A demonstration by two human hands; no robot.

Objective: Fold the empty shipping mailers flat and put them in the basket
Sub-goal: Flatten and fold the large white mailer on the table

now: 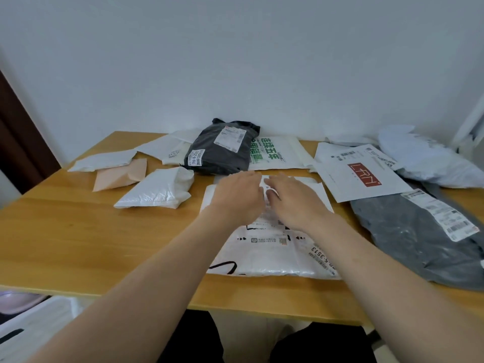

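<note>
A white mailer [272, 247] with black print lies flat on the wooden table [78, 231] right in front of me. My left hand [237, 196] and my right hand [294, 199] lie side by side on its far end, fingertips nearly meeting, fingers fairly straight on the plastic. The hands cover the mailer's far edge. Other mailers lie around: a folded white bubble mailer [157, 191], a dark grey one [220, 153] at the back, and a white one with a red logo [358, 174].
A large grey mailer [419, 231] and a crumpled white bag [427, 158] fill the right side. A peach envelope [120, 174] and white mailers [104, 159] lie back left. A green-printed bag [275, 153] sits against the wall. A white container [34, 326] stands below the table's left front.
</note>
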